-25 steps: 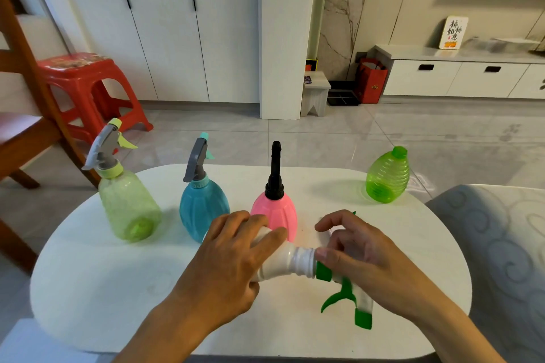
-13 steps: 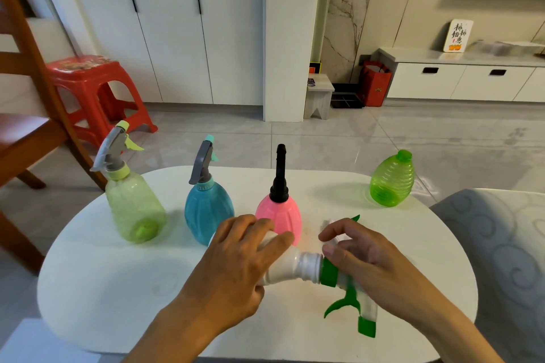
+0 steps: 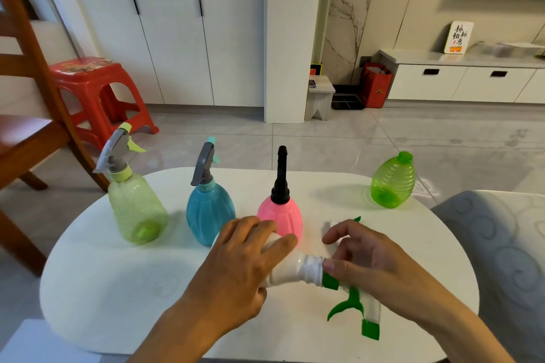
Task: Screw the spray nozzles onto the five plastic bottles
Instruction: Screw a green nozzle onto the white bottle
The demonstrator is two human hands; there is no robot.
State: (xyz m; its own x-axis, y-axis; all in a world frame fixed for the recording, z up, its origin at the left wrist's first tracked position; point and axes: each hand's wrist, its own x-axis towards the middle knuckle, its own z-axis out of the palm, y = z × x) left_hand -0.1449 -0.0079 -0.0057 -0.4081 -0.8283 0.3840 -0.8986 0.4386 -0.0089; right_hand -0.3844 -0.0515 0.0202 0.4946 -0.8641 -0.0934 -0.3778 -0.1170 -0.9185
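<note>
White bottle point(image 3: 290, 270) is gripped sideways over the table point(image 3: 118, 289) by left hand point(image 3: 236, 268); green nozzle point(image 3: 354, 300) is pinched at its collar by right hand point(image 3: 374, 265). Cross-threading is judged likely if the tilt persists

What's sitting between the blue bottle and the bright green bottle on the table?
In the head view, the pink bottle with its black nozzle stands between the blue bottle and the bright green bottle. Right of the pink one, the white table is bare.
</note>
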